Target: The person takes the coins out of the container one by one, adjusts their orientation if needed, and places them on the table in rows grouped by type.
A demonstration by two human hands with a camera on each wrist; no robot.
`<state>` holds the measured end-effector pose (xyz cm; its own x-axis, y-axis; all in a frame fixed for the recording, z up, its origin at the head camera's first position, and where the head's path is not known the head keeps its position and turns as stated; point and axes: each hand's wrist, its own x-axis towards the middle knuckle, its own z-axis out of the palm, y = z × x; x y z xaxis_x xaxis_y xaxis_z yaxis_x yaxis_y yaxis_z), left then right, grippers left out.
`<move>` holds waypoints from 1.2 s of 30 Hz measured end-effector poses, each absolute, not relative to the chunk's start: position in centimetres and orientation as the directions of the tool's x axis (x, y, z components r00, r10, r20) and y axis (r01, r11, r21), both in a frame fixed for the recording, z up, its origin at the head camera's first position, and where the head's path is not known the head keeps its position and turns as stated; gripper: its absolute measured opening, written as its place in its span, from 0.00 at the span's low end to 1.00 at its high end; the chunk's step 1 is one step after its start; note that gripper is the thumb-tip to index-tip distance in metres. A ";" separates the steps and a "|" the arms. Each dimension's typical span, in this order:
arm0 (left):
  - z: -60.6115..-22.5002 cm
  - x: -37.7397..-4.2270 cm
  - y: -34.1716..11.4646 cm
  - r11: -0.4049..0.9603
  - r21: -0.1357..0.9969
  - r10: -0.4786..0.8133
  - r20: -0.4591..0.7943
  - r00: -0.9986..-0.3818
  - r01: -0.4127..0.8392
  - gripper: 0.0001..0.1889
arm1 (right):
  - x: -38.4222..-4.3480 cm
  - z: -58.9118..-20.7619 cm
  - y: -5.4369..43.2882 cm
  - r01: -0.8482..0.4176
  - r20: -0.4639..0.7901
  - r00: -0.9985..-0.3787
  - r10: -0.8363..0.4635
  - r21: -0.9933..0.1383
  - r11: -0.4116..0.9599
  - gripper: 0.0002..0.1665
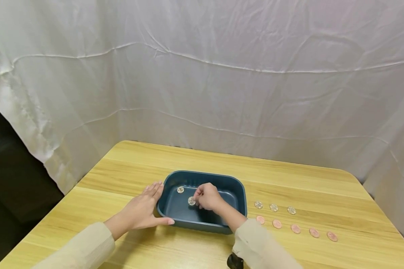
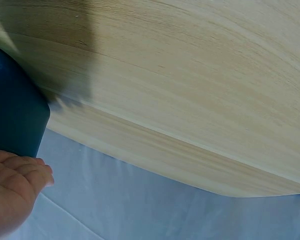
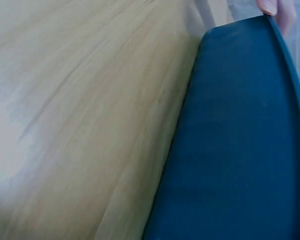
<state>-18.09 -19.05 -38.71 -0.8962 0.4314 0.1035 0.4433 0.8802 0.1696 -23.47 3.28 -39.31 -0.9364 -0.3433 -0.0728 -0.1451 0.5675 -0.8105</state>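
Observation:
A dark blue rectangular tub [image 1: 202, 223] stands on the wooden table. My left hand [image 1: 139, 209] rests against the tub's left end, fingers straight along the rim and thumb at the near corner. In the left wrist view, that hand [image 2: 15, 192] touches the tub wall [image 2: 17, 107]. Reaching inside over the near right side, my right hand [image 1: 208, 197] pinches a gold-silver coin [image 1: 191, 201] at its fingertips, low over the floor. Another such coin [image 1: 180, 189] lies in the tub's left part. The right wrist view shows only the tub's outer wall [image 3: 235, 130], not the coin.
Right of the tub, a row of three silvery coins [image 1: 274, 207] lies behind a row of several copper-coloured coins [image 1: 295, 228]. A small black object [image 1: 235, 260] shows by the right sleeve. Pale curtains [image 1: 239, 93] hang around the table [image 1: 128, 164].

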 end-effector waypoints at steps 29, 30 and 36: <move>-38.8 -18.1 -19.0 0.886 0.152 0.424 0.116 -0.898 0.438 0.59 | -20.6 -37.0 10.1 -0.032 -0.022 -0.991 -0.128 -0.915 0.403 0.06; -38.8 -18.1 -19.0 0.886 0.153 0.424 0.118 -0.898 0.438 0.59 | -20.6 -37.0 10.5 -0.025 -0.027 -0.992 -0.124 -0.916 0.400 0.06; -38.9 -18.1 -19.0 0.885 0.157 0.422 0.130 -0.897 0.439 0.59 | -20.2 -36.7 12.8 0.036 -0.072 -0.994 -0.087 -0.933 0.358 0.07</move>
